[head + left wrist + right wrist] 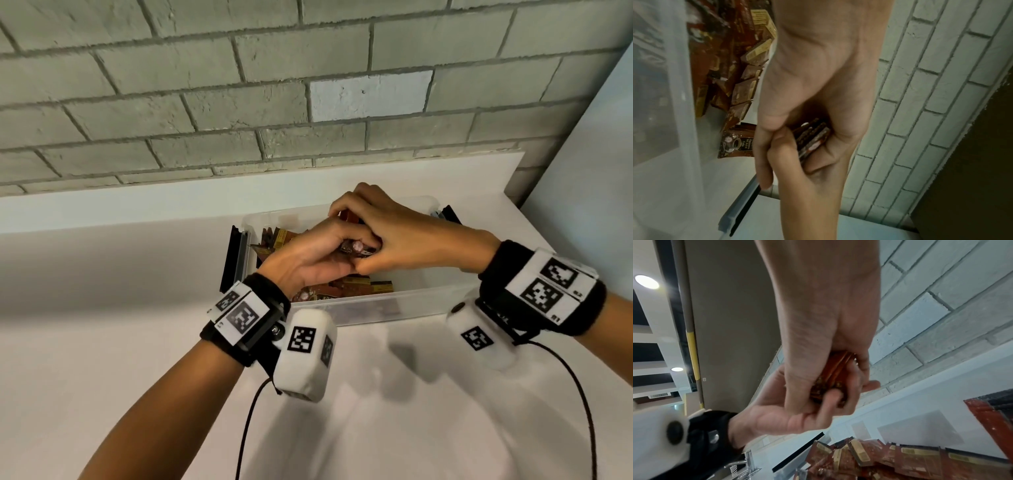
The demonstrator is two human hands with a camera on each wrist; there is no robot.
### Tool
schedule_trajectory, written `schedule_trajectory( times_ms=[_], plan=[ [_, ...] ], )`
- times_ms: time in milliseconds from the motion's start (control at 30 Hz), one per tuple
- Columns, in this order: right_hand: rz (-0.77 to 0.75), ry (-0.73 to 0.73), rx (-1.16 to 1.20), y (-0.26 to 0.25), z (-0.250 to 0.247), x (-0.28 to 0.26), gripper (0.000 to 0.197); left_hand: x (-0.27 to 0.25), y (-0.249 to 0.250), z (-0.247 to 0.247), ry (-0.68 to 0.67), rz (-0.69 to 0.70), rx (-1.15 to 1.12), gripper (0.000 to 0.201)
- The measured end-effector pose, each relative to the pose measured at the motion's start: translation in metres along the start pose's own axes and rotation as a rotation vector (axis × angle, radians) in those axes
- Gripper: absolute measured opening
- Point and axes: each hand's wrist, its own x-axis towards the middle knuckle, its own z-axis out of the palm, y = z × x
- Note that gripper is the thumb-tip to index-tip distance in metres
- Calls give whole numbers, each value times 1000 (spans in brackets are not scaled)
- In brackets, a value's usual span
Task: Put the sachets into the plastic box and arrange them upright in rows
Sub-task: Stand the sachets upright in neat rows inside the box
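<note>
A clear plastic box (376,304) stands on the white counter by the brick wall. Several brown and red sachets (346,286) lie loose and leaning in its left half (731,68) (879,456). Both hands meet above the box. My left hand (308,255) (840,128) grips a small stack of sachets (356,248) (813,138) from the left. My right hand (407,236) (828,321) closes its fingers over the same stack (830,374) from the right. The hands hide most of the stack.
Black and grey lid latches (236,260) stick out at the box's left and right ends (449,214). The brick wall and a raised white ledge (137,202) run close behind the box. White counter (137,342) spreads in front of it.
</note>
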Motion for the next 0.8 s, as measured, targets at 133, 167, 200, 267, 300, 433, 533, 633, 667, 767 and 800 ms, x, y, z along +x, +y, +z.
schedule_trajectory(
  times_ms=[133,167,200,267,300,433,533,633,667,767,800],
  plan=[
    [141,-243,233,14,-38,-1,96,9,13,1,-107,1,74,23],
    [168,-260,277,20,-49,0,89,13,16,0,-105,9,77,23],
    [186,-257,290,26,-60,1,78,17,20,-1,-101,15,86,24],
    [209,-255,302,38,-75,5,53,26,25,0,-126,-6,137,26],
    [218,-266,314,43,-77,7,46,30,25,0,-150,-27,169,27],
    [277,-416,302,59,-74,10,27,51,20,5,-178,-162,271,33],
    [313,-450,281,69,-65,13,22,67,14,2,-164,-253,399,41],
    [317,-444,178,79,-58,16,12,81,7,1,-101,-307,454,36],
    [324,-443,160,83,-57,18,10,85,6,2,-91,-310,472,31],
    [367,-466,150,93,-54,20,11,94,6,2,-91,-325,579,17],
    [382,-476,155,97,-53,21,12,97,8,0,-99,-336,625,15]
  ],
)
